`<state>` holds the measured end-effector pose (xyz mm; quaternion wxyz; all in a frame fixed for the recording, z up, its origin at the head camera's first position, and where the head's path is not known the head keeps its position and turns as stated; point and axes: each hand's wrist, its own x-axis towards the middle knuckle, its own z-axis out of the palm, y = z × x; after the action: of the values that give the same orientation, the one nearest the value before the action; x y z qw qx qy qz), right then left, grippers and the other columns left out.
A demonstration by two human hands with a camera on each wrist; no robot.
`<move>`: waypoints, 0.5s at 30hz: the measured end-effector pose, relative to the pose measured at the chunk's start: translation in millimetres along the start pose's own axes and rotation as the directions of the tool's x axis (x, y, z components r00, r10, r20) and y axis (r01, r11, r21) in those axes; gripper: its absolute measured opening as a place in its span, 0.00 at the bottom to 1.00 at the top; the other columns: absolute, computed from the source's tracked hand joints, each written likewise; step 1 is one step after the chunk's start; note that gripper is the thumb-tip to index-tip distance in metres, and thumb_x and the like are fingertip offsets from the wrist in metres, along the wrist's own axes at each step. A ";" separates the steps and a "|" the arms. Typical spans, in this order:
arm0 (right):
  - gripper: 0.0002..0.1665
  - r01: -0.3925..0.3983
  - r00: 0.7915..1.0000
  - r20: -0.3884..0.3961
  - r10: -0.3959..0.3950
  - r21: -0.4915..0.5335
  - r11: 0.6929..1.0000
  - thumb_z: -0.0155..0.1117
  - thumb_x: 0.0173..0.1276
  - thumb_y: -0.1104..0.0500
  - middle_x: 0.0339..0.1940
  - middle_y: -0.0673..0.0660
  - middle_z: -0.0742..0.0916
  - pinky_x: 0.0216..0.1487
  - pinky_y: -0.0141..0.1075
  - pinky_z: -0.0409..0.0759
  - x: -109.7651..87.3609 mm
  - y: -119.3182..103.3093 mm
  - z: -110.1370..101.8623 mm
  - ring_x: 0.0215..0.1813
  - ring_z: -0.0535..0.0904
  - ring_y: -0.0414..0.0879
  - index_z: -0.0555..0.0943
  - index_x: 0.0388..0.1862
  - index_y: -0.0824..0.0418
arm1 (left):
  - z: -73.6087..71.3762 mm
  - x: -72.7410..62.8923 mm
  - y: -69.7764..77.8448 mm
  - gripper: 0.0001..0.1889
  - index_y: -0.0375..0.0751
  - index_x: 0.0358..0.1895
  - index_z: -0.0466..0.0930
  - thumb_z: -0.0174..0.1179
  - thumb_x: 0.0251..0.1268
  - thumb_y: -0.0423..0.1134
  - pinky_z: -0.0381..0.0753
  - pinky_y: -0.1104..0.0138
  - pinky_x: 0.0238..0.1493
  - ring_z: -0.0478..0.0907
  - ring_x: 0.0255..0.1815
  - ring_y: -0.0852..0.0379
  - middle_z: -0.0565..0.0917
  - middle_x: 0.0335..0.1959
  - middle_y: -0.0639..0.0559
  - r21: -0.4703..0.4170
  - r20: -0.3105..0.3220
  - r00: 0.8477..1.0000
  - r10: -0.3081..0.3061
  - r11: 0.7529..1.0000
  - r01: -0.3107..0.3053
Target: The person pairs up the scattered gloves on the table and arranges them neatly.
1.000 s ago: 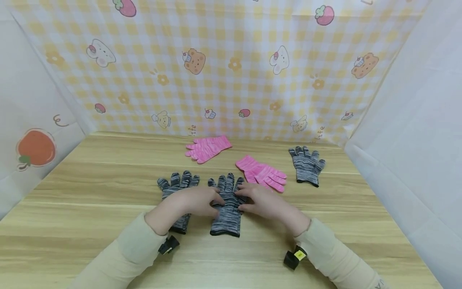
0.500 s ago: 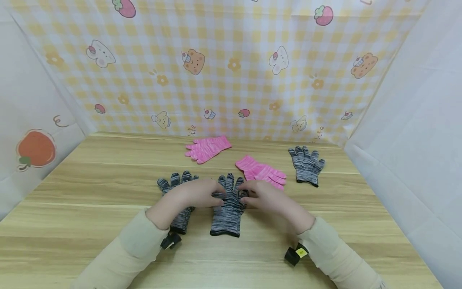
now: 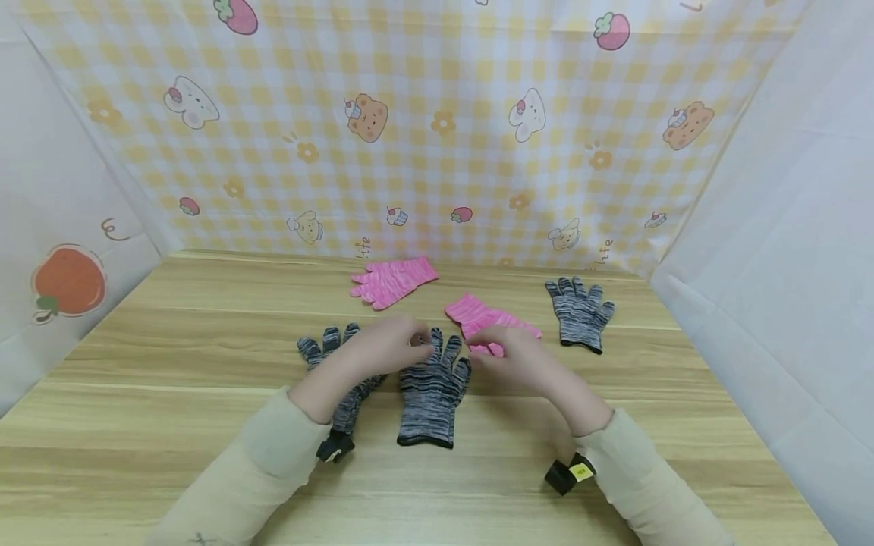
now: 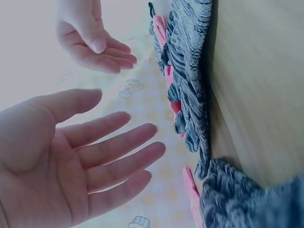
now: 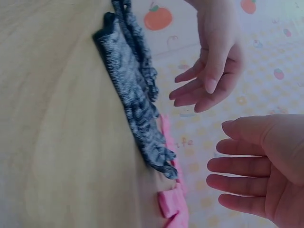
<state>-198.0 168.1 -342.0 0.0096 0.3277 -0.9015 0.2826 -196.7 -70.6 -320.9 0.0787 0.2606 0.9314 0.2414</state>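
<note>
In the head view, a black-and-grey knit glove (image 3: 426,409) lies flat on the table, its fingers pointing away. My left hand (image 3: 389,345) hovers above its left fingertips, partly covering them. My right hand (image 3: 519,360) is raised to the right of the same glove, in front of a pink glove (image 3: 471,312). Both wrist views show straight, relaxed fingers (image 4: 118,154) with nothing held, apart from the gloves. A second black-and-grey glove (image 3: 350,406) lies under my left wrist, partly hidden.
Another pink glove (image 3: 392,283) lies near the back edge, and a further black-and-grey glove (image 3: 580,315) is at the back right. A yellow checked cloth (image 3: 444,167) hangs behind the wooden table (image 3: 437,500), with white sheets (image 3: 771,227) on both sides.
Both hands have lifted off the middle black-and-grey glove and moved away from the person. The right hand has also shifted right. The gloves stay where they were.
</note>
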 end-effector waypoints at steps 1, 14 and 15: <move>0.14 -0.013 1.000 -0.006 0.013 0.005 1.000 0.63 0.68 0.60 0.45 0.57 0.86 0.51 0.48 0.78 -0.3 0.4 -2.1 0.50 0.80 0.51 0.83 0.49 0.65 | -0.2 1.3 1.0 0.10 0.40 0.43 0.83 0.59 0.67 0.42 0.79 0.63 0.35 0.77 0.32 0.59 0.82 0.34 0.53 -0.011 -0.016 1.000 -0.008 1.000 0.008; 0.13 -0.174 0.978 -0.104 0.180 0.067 0.982 0.62 0.69 0.58 0.41 0.56 0.87 0.37 0.38 0.82 -6.9 8.2 -33.7 0.36 0.82 0.45 0.84 0.48 0.63 | 3.7 22.4 12.8 0.09 0.43 0.40 0.84 0.58 0.66 0.41 0.75 0.66 0.25 0.73 0.25 0.58 0.80 0.29 0.54 -0.160 -0.156 0.984 -0.083 0.985 0.058; 0.13 -0.186 0.974 -0.116 0.192 0.063 0.981 0.62 0.69 0.58 0.41 0.55 0.87 0.36 0.38 0.81 -7.5 9.4 -36.0 0.35 0.82 0.45 0.84 0.48 0.62 | 3.9 23.9 13.8 0.09 0.42 0.41 0.84 0.58 0.66 0.41 0.75 0.66 0.24 0.74 0.24 0.58 0.80 0.30 0.53 -0.179 -0.158 0.984 -0.088 0.982 0.059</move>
<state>-203.8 197.0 -318.0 0.0289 0.2227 -0.9187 0.3249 -209.9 -46.2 -318.1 0.0327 0.1973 0.9191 0.3395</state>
